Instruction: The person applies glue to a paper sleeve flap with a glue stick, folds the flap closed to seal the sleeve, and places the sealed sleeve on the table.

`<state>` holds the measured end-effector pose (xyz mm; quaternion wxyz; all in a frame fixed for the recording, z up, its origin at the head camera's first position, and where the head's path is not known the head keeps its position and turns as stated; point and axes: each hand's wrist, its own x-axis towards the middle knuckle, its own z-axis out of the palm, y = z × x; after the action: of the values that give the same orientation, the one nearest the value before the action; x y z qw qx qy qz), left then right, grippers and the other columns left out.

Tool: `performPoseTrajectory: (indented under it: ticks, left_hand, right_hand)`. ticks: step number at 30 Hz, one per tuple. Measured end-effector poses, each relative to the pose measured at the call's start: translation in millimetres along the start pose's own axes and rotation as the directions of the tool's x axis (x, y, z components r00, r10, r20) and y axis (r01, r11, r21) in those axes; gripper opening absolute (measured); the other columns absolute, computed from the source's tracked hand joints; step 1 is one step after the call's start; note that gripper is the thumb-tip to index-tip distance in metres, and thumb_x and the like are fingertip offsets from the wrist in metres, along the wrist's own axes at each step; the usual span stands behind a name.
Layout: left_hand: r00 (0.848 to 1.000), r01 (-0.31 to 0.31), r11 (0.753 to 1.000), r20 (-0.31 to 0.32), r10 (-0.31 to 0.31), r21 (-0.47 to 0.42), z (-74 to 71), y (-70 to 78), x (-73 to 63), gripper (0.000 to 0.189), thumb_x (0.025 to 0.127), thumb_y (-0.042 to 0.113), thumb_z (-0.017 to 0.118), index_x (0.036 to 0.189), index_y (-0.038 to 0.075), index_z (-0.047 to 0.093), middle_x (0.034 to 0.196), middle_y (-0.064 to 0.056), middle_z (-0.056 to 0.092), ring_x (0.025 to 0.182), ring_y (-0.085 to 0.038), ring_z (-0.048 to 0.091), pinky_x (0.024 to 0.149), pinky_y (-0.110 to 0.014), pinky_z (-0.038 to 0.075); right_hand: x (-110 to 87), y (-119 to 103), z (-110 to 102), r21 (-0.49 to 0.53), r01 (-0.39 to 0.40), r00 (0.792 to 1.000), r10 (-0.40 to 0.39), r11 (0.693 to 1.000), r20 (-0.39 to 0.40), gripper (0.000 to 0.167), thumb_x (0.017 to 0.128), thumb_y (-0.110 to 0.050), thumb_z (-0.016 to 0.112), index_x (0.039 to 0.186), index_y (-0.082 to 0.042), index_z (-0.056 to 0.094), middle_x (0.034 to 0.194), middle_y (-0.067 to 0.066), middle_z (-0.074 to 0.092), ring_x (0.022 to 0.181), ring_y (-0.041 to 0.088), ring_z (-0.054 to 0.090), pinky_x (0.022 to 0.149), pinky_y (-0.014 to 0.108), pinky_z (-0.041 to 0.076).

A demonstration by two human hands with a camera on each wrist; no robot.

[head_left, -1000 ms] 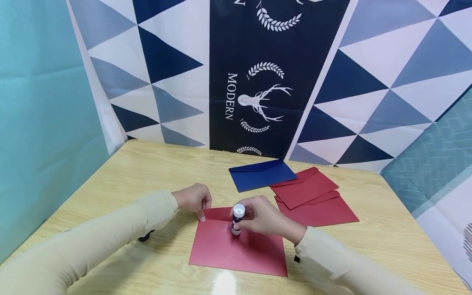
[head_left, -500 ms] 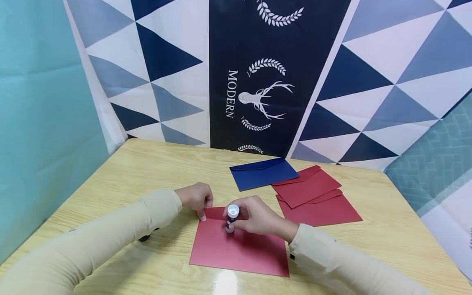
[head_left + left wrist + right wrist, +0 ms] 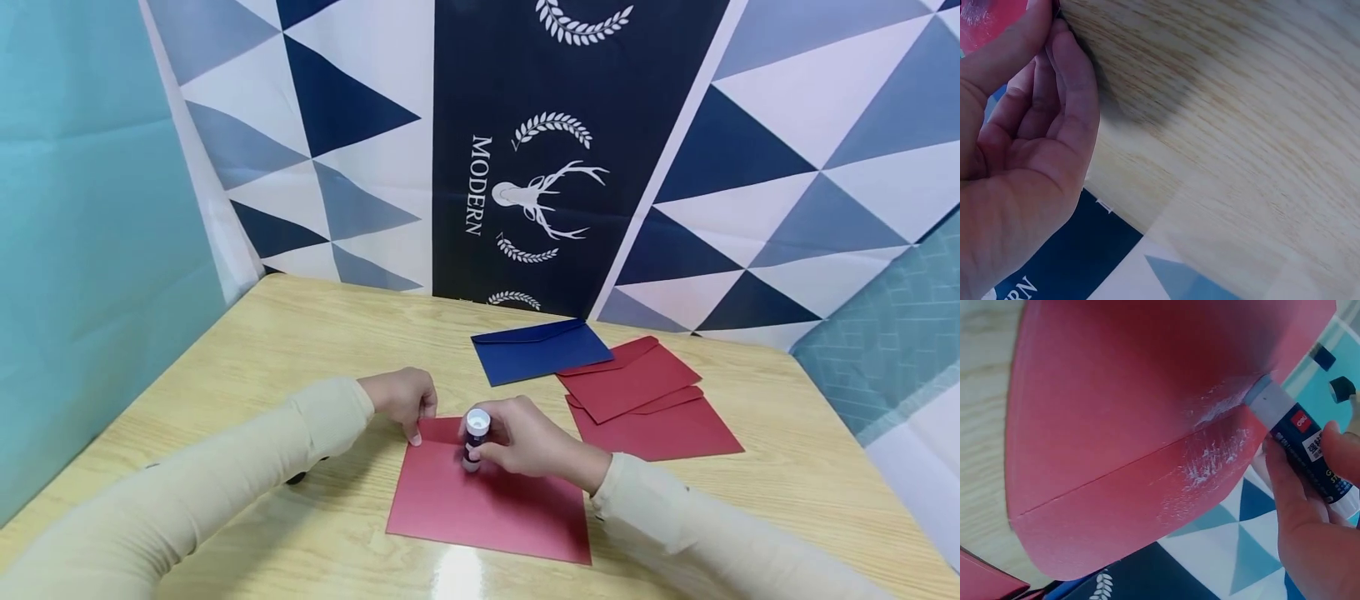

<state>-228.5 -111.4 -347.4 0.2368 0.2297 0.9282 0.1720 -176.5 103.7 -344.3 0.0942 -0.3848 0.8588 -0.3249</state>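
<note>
A red envelope (image 3: 487, 521) lies on the wooden table in front of the person, its flap (image 3: 1110, 519) spread out beyond the crease. At its far left corner, the left hand (image 3: 407, 398) pinches the edge between thumb and fingers; the left wrist view shows this hand (image 3: 1029, 144) close up. The right hand (image 3: 528, 440) grips a glue stick (image 3: 1304, 440) with a dark blue label and white base. In the right wrist view its tip meets the paper near the crease. White glue smears (image 3: 1210, 456) show on the flap and along the crease.
A blue envelope (image 3: 536, 354) and two red envelopes, one (image 3: 626, 383) overlapping the other (image 3: 667, 433), lie toward the far right. A small black object (image 3: 297, 477) sits partly hidden beneath the left sleeve. A patterned cloth (image 3: 360, 150) hangs behind the table.
The glue stick and right hand have shifted slightly left across the envelope compared with a second ago. The left hand keeps its hold on the corner, and the head view has shifted slightly.
</note>
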Motion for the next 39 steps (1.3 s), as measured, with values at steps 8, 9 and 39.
performPoseTrajectory:
  ticks: [8,9,39]
  left_hand:
    - [1.000,0.000,0.999,-0.010,0.001,0.038,1.0,7.9,-0.8,0.020,0.063,0.005,0.087,0.070,0.006,0.069,0.059,0.009,0.052,0.062,-0.004,0.045,0.062,-0.015,0.043]
    - [1.000,0.008,0.999,-0.011,-0.007,0.040,1.4,8.4,-1.3,0.020,0.063,0.005,0.088,0.070,0.006,0.069,0.060,0.009,0.053,0.063,-0.004,0.045,0.063,-0.015,0.044]
    - [0.994,0.086,0.995,-0.062,-0.088,-0.041,5.0,6.1,-1.9,0.019,0.062,0.005,0.087,0.066,0.008,0.069,0.060,0.008,0.055,0.063,-0.007,0.048,0.060,-0.018,0.043]
  right_hand:
    - [-10.0,1.7,-1.4,-0.055,-0.020,0.999,0.018,0.998,-0.031,0.017,0.081,-0.013,0.076,0.094,-0.014,0.067,0.087,-0.004,0.070,0.074,0.000,0.053,0.069,0.015,0.046]
    - [-11.6,2.4,-1.1,-0.055,-0.020,0.999,0.018,0.998,-0.035,0.016,0.081,-0.013,0.076,0.094,-0.014,0.067,0.087,-0.004,0.070,0.074,0.000,0.053,0.069,0.015,0.046]
    - [-31.1,-1.7,-37.2,-0.025,-0.061,0.998,0.061,0.998,-0.030,0.020,0.080,-0.010,0.076,0.098,-0.006,0.069,0.091,0.002,0.072,0.085,0.006,0.067,0.078,0.020,0.057]
